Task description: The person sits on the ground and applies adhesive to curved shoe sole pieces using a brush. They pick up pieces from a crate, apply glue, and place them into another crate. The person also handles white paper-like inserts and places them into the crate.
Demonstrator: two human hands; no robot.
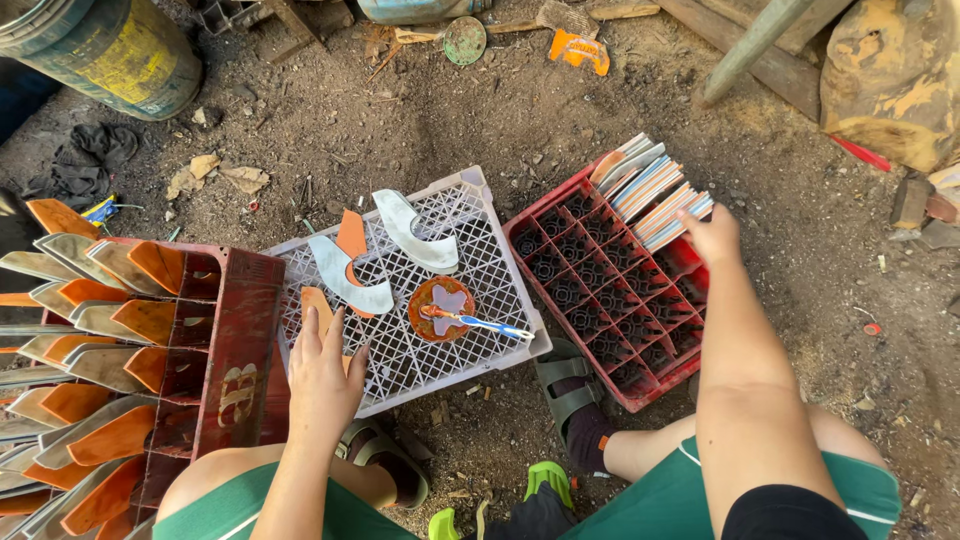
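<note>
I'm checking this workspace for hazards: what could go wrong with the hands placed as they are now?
The toothbrush rests across the small glue-stained lid on the upturned white crate; the left hand pressing near the crate's edge could perhaps jolt it and tip both off. The right hand touches the stacked sheets standing at the red crate's corner; a push might topple them onto the dirt.
</note>
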